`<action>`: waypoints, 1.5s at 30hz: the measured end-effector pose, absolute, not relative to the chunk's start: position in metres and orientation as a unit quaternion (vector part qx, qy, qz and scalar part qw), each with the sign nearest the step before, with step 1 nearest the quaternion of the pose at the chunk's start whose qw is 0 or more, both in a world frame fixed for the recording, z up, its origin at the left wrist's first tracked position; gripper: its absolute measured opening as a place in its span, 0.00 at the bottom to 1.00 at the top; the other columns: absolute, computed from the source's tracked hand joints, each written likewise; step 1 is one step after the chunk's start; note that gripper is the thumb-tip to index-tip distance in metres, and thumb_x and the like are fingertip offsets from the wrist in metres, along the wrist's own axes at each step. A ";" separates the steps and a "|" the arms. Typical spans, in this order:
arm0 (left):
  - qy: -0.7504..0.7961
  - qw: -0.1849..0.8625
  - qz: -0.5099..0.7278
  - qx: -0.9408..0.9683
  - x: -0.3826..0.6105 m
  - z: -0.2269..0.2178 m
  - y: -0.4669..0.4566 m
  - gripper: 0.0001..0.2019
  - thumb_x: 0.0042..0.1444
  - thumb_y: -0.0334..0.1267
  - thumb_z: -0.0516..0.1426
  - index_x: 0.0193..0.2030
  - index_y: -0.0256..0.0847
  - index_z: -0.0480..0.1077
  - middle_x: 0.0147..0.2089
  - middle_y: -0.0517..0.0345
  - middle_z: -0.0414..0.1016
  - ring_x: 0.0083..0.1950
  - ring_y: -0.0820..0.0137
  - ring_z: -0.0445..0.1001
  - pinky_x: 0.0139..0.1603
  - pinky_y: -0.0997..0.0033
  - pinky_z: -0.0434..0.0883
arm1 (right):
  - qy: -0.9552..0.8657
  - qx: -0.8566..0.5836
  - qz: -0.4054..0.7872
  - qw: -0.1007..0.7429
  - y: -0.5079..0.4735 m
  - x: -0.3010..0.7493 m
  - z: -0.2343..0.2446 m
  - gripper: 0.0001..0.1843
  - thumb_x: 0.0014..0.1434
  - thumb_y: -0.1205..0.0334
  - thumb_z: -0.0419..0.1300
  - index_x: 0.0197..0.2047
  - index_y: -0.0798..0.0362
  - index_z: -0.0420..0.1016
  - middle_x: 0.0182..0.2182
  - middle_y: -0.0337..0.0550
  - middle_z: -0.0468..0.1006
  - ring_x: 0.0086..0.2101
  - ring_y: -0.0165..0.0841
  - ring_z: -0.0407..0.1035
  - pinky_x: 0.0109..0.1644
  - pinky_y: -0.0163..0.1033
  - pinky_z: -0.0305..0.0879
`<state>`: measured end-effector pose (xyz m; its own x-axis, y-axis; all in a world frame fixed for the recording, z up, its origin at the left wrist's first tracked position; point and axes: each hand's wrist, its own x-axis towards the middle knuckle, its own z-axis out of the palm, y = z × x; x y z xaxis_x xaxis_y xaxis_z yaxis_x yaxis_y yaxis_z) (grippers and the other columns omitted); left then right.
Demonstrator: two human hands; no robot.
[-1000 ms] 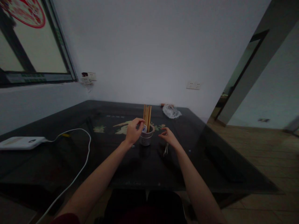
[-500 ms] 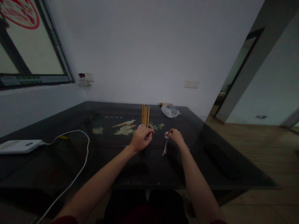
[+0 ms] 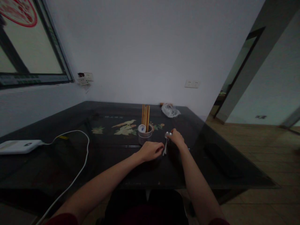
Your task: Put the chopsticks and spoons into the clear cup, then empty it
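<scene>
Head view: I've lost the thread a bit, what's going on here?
A person is handling spoons at a dark table. The right hand has its fingers at their bowl ends, while the left hand is close by the handles; whether it touches them is unclear. Just beyond the left hand, a cup stands upright, holding chopsticks.

Sleeves (image 3: 62, 219): of dark red cloth, short, leaving the forearms (image 3: 105, 178) uncovered
Left hand (image 3: 151, 150): bare
Right hand (image 3: 176, 137): bare also
Clothing on the thighs (image 3: 127, 204): black or nearly black, its details lost in shadow
</scene>
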<state>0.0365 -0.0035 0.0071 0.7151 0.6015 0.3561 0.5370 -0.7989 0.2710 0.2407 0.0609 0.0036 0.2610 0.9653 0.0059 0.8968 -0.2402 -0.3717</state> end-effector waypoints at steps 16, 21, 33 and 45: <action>0.367 0.125 0.183 0.903 0.043 -0.009 0.000 0.09 0.58 0.38 0.51 0.41 0.46 0.71 0.34 0.61 0.78 0.35 0.69 0.75 0.34 0.75 0.65 | -0.632 -0.760 0.089 0.123 0.056 0.228 -0.002 0.21 0.52 0.53 0.64 0.45 0.55 0.70 0.47 0.57 0.73 0.46 0.43 0.71 0.45 0.42 0.64; 0.362 0.128 0.185 0.905 0.043 -0.012 0.002 0.09 0.58 0.37 0.51 0.42 0.47 0.71 0.35 0.61 0.78 0.35 0.69 0.75 0.35 0.75 0.66 | -0.642 -0.754 0.086 0.107 0.055 0.225 -0.001 0.18 0.52 0.53 0.64 0.44 0.53 0.74 0.47 0.54 0.74 0.46 0.42 0.72 0.45 0.41 0.64; 0.378 0.154 0.187 0.894 0.044 -0.014 0.004 0.10 0.57 0.37 0.51 0.43 0.47 0.72 0.34 0.61 0.78 0.34 0.70 0.75 0.34 0.75 0.66 | -0.635 -0.760 0.082 0.111 0.051 0.214 0.000 0.17 0.54 0.52 0.61 0.42 0.56 0.76 0.45 0.59 0.76 0.45 0.46 0.72 0.44 0.42 0.66; 0.389 0.232 0.215 0.865 0.043 -0.017 0.008 0.11 0.56 0.37 0.51 0.40 0.42 0.73 0.32 0.60 0.76 0.31 0.72 0.72 0.31 0.77 0.64 | -0.657 -0.618 0.240 0.359 0.064 0.210 0.002 0.14 0.51 0.53 0.60 0.24 0.54 0.70 0.21 0.42 0.75 0.25 0.31 0.70 0.27 0.33 0.59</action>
